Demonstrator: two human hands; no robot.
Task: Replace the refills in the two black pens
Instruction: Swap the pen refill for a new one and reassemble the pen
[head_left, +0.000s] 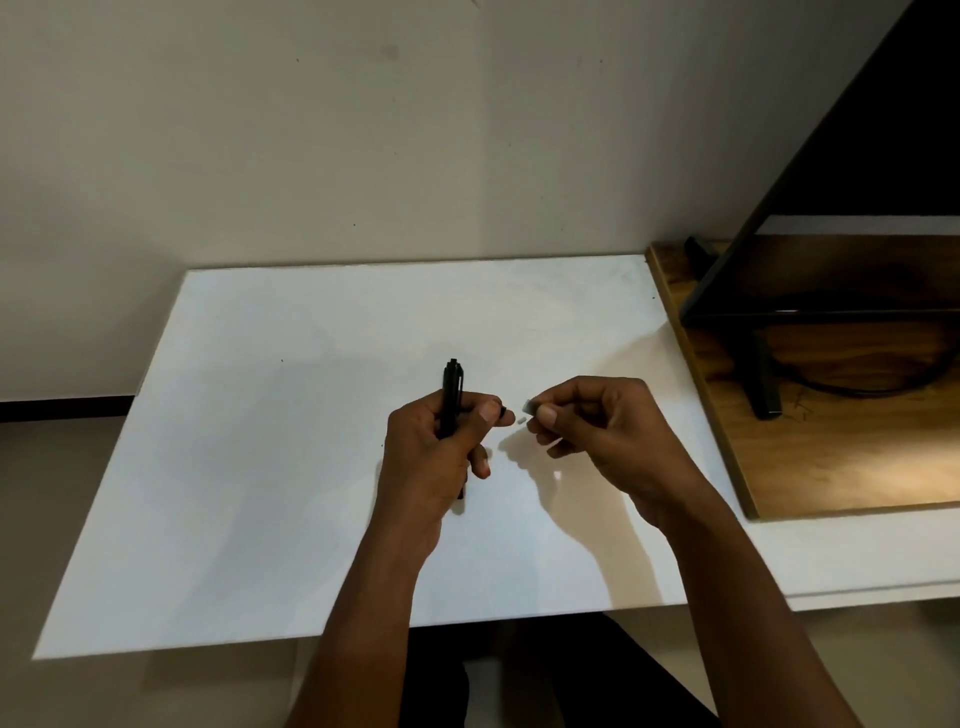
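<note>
- Gripping a slim black plastic click pen (453, 387) in a curled fist, the left hand (431, 447) holds it above the flat white tabletop (260, 467). The clip and push-button end points away from the person, and the lower end pokes out below the palm. The fist grip probably serves to steady the barrel while the other hand does the fine work.
- The left thumb and forefinger are pressed together on a small dark piece (502, 410) at their tips. It is too small to tell whether this is the pen's nose cone or something else.
- The right hand (602, 431) pinches a small pale greyish-white piece (525, 410) between thumb and forefinger, with the other fingers loosely curled beneath. The piece sits just beside the left fingertips, with a narrow gap between them. It could be the end of a refill or a cap; I cannot tell which.
- Both hands are over the middle of the table, straight in front of the person, probably so the tiny parts can be lined up by eye.
- Only one black pen shows. A second pen and any spare refills are not visible.
- The step in hand looks like joining or parting small pieces at the fingertips. With so little laid out, I cannot judge how far along the task is.
- To the right, a brown wooden board (831, 457) carries a black metal frame (763, 384), well apart from the work.
</note>
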